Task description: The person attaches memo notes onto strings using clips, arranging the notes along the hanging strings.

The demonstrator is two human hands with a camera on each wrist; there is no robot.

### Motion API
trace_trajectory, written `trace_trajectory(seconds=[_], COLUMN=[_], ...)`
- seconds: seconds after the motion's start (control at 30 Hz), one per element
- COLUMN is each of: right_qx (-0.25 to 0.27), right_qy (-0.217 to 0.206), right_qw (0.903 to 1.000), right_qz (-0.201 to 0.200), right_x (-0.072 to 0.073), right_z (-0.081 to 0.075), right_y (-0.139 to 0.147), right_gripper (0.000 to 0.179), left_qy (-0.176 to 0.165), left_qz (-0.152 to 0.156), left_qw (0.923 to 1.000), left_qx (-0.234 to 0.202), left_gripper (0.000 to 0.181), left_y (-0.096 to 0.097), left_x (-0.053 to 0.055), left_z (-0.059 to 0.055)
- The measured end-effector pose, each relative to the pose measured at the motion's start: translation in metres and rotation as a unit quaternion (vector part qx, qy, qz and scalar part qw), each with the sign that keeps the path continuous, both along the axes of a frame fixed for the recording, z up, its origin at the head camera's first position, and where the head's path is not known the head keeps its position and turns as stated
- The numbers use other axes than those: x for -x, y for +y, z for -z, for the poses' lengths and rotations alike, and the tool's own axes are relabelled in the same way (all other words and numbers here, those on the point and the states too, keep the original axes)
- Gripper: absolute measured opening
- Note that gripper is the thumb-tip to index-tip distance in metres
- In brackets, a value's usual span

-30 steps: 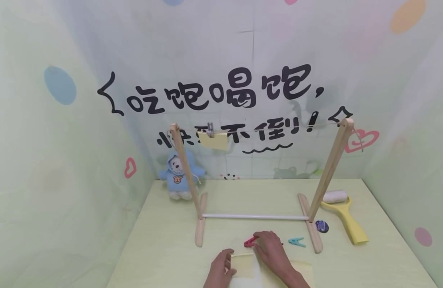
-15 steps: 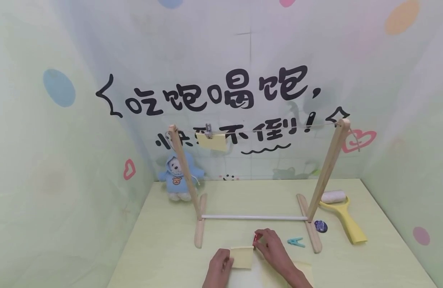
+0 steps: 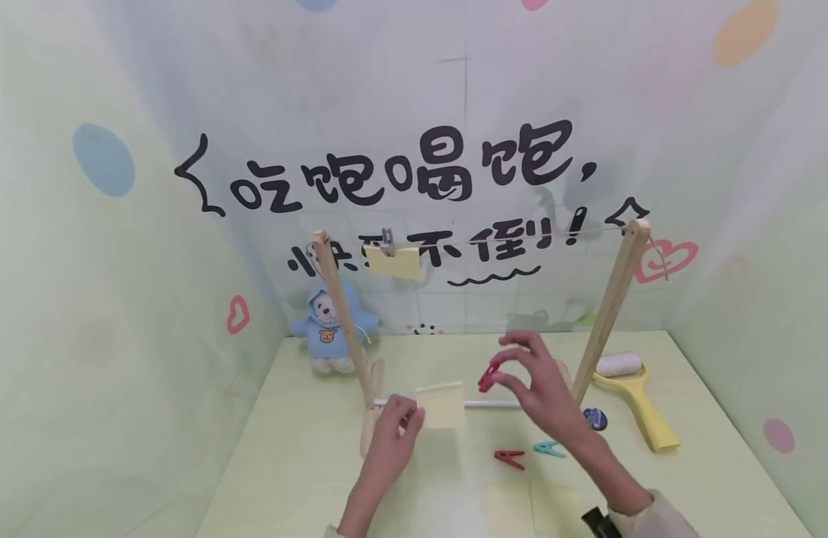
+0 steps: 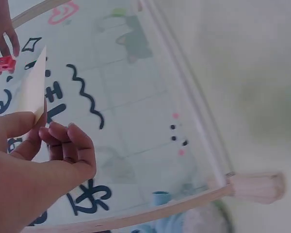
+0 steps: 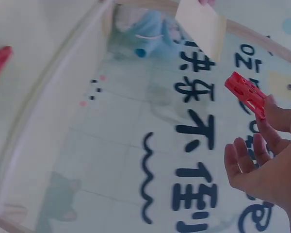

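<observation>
Note [image 3: 444,408]: pale yellow, lower center of head view
Clip [image 3: 488,377]: red, slotted
Left hand [image 3: 395,427]: pinching note
Right hand [image 3: 543,388]: pinching clip

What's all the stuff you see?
Table: one, pale, below
Walls: three, pale, around
Stand: one, wooden, on table
String: one, pale, across stand
Clip: one, grey, on string
Hanging note: one, yellow, in clip
Plush toy: one, blue and white, back
Roller: one, yellow and white, right
Disc: one, dark blue, near roller
Loose pegs: two, red and turquoise, table
Loose notes: two, yellow, front
Held peg: one, red, right hand
Held note: one, yellow, left hand
Gear: one, black, right wrist
Sleeves: two, pale, bottom
Left hand: one, near stand
Right hand: one, near stand
</observation>
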State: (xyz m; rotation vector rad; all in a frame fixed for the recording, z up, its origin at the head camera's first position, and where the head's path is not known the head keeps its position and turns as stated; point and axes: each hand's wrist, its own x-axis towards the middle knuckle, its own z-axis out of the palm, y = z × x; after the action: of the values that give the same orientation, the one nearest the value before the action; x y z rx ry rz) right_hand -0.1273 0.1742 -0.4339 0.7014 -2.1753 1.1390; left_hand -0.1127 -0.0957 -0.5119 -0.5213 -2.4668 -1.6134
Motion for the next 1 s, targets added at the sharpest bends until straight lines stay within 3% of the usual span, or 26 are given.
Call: trace_trajectory(seconds=[0.1, 0.33, 0.6, 0.7, 0.83, 1.0], right_qx=[0.014, 0.026, 0.043, 0.046, 0.045, 0.048], right_qy=[0.012, 0.019, 0.045, 0.055, 0.057, 0.050], right_qw=[0.9997, 0.9987, 0.9980, 0.9975, 0.9973, 0.9974], right_qz=[-0.018, -0.039, -0.008, 0.002, 0.014, 0.016], right_x=[0.003, 0.012, 0.038, 0.049, 0.063, 0.074], right_z=[-0.042, -0.108, -0.165, -0.179, -0.188, -0.193], right_y=[0.003, 0.003, -0.003, -0.005, -0.007, -0.010], right_gripper=[0.030, 0.027, 0.018, 0.016, 0.014, 0.012], left_qy=[0.001, 0.095, 0.067, 0.073, 0.075, 0.039], left_qz=[-0.004, 0.026, 0.046, 0.052, 0.053, 0.047], left_qw=[1.0000, 0.9951, 0.9967, 0.9960, 0.9957, 0.9974], left_qx=[-0.008, -0.009, -0.005, -0.001, -0.013, -0.038], left_gripper=[0.022, 0.023, 0.024, 0.024, 0.025, 0.029], left_y=[0.003, 0.012, 0.026, 0.029, 0.031, 0.031], left_x=[0.016, 0.042, 0.071, 0.080, 0.089, 0.097], left_z=[-0.033, -0.090, -0.141, -0.154, -0.162, -0.168])
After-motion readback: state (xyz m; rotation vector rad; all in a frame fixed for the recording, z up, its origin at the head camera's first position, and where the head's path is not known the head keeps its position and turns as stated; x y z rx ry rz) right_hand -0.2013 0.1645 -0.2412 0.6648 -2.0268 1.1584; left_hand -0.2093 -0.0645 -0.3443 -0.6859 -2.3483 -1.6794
